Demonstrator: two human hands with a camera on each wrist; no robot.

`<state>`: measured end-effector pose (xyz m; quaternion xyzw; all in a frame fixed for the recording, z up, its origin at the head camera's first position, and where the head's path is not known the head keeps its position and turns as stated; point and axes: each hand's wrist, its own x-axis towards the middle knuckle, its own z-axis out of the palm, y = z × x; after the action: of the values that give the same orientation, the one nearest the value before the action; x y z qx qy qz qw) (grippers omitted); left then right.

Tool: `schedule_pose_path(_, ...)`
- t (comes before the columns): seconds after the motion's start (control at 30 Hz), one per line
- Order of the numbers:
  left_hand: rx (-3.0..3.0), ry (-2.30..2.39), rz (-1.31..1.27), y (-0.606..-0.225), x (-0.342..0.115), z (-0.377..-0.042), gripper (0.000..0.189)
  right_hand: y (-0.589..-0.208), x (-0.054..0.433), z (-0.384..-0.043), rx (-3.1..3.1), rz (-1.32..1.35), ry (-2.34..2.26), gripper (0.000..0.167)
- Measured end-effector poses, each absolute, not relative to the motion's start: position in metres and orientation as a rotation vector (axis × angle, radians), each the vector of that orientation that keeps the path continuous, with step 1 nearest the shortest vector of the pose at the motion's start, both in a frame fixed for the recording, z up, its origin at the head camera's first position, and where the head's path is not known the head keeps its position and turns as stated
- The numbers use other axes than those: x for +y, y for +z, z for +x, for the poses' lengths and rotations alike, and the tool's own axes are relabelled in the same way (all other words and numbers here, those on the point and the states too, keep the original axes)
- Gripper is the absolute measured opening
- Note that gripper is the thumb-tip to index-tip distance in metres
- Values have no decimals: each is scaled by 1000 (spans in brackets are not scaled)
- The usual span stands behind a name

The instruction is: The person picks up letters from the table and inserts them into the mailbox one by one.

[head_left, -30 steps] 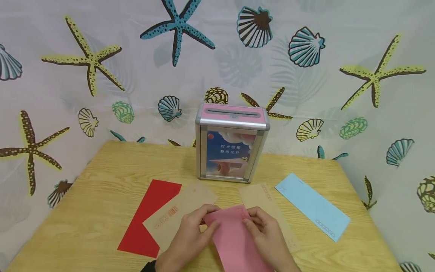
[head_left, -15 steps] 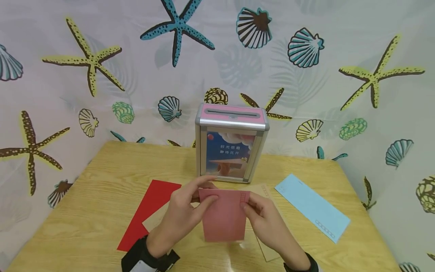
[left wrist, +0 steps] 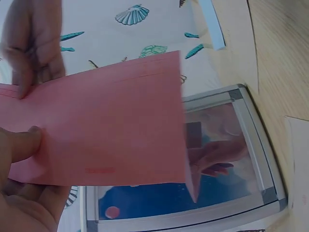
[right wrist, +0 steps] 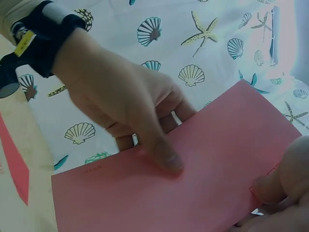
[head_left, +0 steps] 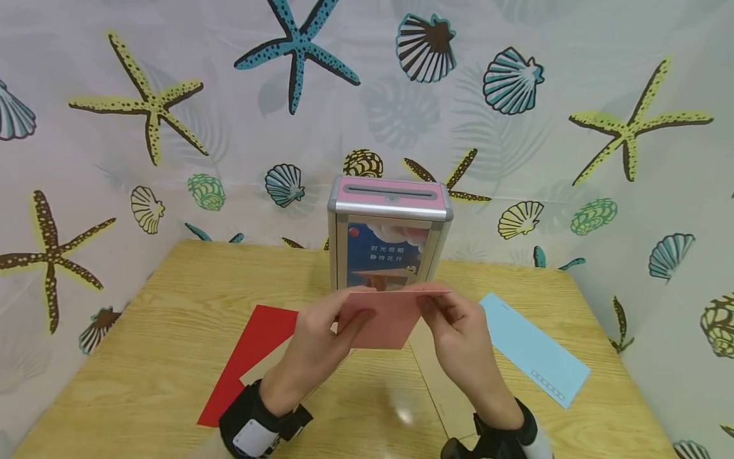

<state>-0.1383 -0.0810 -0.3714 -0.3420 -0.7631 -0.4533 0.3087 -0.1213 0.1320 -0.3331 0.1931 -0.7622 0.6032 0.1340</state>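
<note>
Since a second ago the pink envelope has been rising off the counter and is now hanging in the air just in front of the letter box, its top edge level and below the slot. The left hand is pinching the envelope's left end, thumb on the near face and fingers behind; the right hand is pinching the right end the same way, so each grip is clamped on the envelope. In the left wrist view a faint line of red print is showing on the envelope, too small to read. The box's pink top is carrying the slot, and its front panel is showing a blue sky picture with two lines of white Chinese characters that I cannot make out. Lying on the counter are a red envelope, a brown envelope partly over it, another brown envelope under the right wrist, and a light blue envelope with small printed squares near its lower end.
</note>
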Motion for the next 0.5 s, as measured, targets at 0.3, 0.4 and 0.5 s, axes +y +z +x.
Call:
schedule_pose_path(0.3, -2081, -1197, -883, -382, -86, -150, 34, -314, 126, -124, -2085, 675, 1693, 27)
schedule_pose_path(0.4, -2088, -1163, -879, -385, -87, -154, 34, -307, 123, -123, -2052, 704, 1696, 27)
schedule_pose_path(0.5, -2077, -1125, -882, -385, -88, -158, 35, -301, 121, -123, -2029, 722, 1694, 28)
